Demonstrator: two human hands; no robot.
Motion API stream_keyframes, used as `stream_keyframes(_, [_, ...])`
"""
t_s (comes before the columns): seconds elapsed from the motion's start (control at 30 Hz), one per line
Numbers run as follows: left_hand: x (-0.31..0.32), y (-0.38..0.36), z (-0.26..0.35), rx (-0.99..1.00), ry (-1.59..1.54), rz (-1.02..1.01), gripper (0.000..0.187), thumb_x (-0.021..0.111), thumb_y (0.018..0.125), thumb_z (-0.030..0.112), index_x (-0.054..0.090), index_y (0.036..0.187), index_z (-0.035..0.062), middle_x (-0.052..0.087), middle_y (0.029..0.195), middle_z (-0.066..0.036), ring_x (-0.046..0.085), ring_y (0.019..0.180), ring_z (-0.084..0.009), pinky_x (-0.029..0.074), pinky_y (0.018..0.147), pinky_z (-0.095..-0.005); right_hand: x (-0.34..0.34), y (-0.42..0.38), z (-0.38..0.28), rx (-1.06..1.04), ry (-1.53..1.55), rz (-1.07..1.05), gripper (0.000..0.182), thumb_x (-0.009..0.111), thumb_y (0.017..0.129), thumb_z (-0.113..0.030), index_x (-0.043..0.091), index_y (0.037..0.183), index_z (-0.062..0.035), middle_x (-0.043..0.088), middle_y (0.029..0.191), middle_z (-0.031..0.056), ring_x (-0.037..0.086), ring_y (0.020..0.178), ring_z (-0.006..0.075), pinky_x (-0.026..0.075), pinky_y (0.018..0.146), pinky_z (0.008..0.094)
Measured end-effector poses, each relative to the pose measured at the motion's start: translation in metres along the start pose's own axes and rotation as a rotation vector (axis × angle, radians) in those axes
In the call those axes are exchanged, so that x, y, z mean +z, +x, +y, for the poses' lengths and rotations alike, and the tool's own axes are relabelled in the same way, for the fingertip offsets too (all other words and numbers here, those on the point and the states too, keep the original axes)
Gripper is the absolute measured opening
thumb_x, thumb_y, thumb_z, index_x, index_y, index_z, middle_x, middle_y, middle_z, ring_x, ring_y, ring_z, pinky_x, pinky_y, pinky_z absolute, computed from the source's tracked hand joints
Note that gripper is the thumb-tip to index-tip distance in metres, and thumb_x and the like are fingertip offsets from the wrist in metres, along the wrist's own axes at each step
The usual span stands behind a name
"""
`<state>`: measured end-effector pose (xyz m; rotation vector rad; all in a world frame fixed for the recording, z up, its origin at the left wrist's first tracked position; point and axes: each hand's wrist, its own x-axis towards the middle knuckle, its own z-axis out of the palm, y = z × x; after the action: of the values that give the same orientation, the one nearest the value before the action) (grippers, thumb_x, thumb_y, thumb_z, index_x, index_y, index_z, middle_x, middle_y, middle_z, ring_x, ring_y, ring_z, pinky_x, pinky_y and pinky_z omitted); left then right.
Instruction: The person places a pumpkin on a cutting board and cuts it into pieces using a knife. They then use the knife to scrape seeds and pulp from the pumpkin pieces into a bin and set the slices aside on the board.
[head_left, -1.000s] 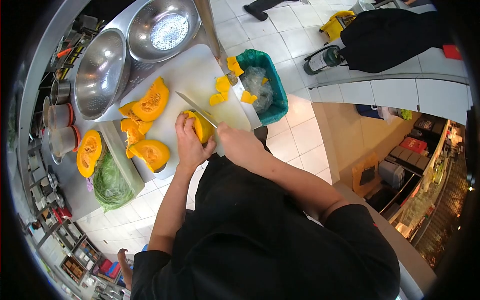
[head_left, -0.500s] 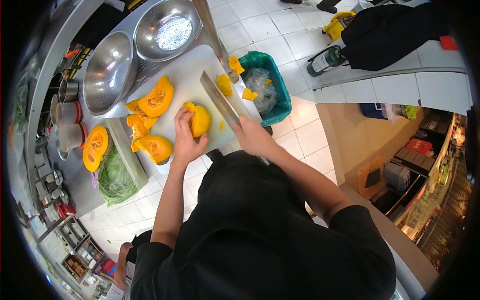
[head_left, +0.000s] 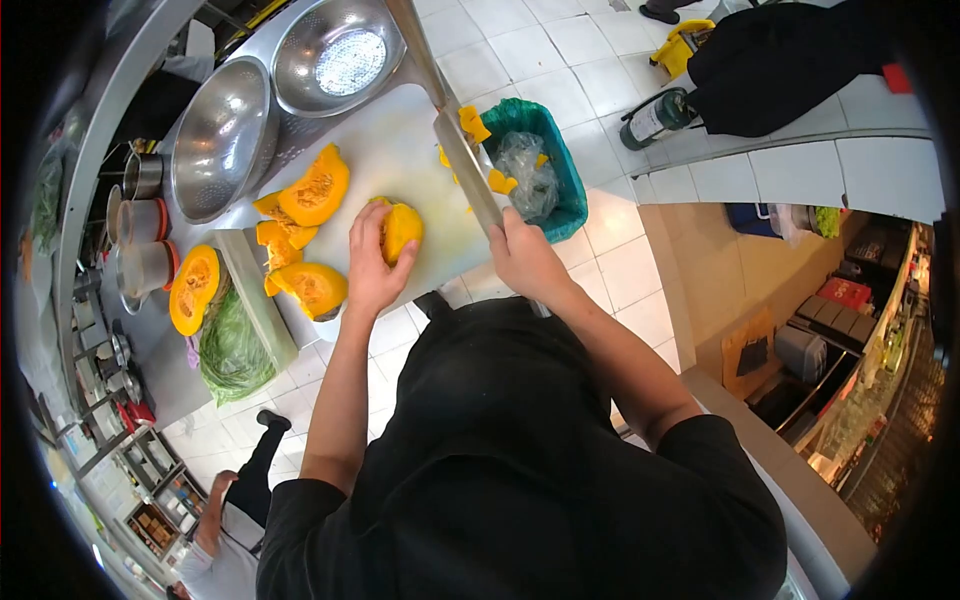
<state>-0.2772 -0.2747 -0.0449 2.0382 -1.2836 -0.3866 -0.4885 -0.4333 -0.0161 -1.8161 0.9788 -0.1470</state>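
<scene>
My left hand [head_left: 374, 268] is closed around the left side of a pumpkin piece [head_left: 403, 230], pressing it to the white cutting board [head_left: 395, 125]. In my right hand [head_left: 527, 262] is the handle of a large knife [head_left: 468, 172]. Its broad blade slants over the board's right edge, apart from the piece. Scraps of pumpkin rind [head_left: 473, 125] lie at that edge, partly behind the blade. Left of my left hand rest several cut pumpkin wedges, among them a seeded one [head_left: 318, 192] and a lower one [head_left: 312, 288].
Two metal colanders [head_left: 225, 140] [head_left: 338, 55] stand behind the board. A lined green bin [head_left: 565, 175] holds plastic and rind at the right. A pumpkin half [head_left: 194, 290] and a wrapped green vegetable [head_left: 238, 350] lie left. Another person [head_left: 225, 540] is at lower left.
The knife has moved right, away from the pumpkin piece, to the board's edge over the rind scraps. My left hand stays on the piece. The other person's leg has come into view.
</scene>
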Motion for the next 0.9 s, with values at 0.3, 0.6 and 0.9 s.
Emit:
stream_keyframes(0.3, [0.011,0.002,-0.004,0.043,0.019,0.107,0.058,0.076,0.087,0.021,0.051,0.135,0.0001,0.054,0.140,-0.024,0.049,0.129,-0.0446,0.039,0.113,-0.0516,0.004,0.006,0.008,-0.019,-0.120,-0.065,0.026,0.054,0.103,-0.018,0.052,0.110,0.0069,0.068,0.089,0.0361,0.067,0.090,0.0546,0.052,0.081,0.0620])
stream_keyframes(0.6, [0.017,0.002,-0.006,0.065,0.100,0.131,0.061,0.077,0.080,0.019,0.052,0.132,-0.0010,0.055,0.129,-0.024,0.050,0.123,-0.0477,0.041,0.110,-0.0520,0.007,-0.026,-0.068,-0.359,-0.674,-0.199,0.031,0.059,0.091,-0.011,0.053,0.116,0.0065,0.071,0.074,0.0208,0.072,0.064,0.0395,0.057,0.057,0.0525])
stream_keyframes(0.9, [0.019,0.004,-0.003,0.044,0.071,0.137,0.061,0.077,0.081,0.022,0.053,0.132,-0.0016,0.055,0.130,-0.024,0.049,0.124,-0.0478,0.042,0.109,-0.0527,0.011,-0.039,-0.101,-0.286,-0.732,-0.255,0.023,0.056,0.093,-0.006,0.054,0.111,0.0081,0.071,0.074,0.0201,0.074,0.066,0.0366,0.058,0.055,0.0475])
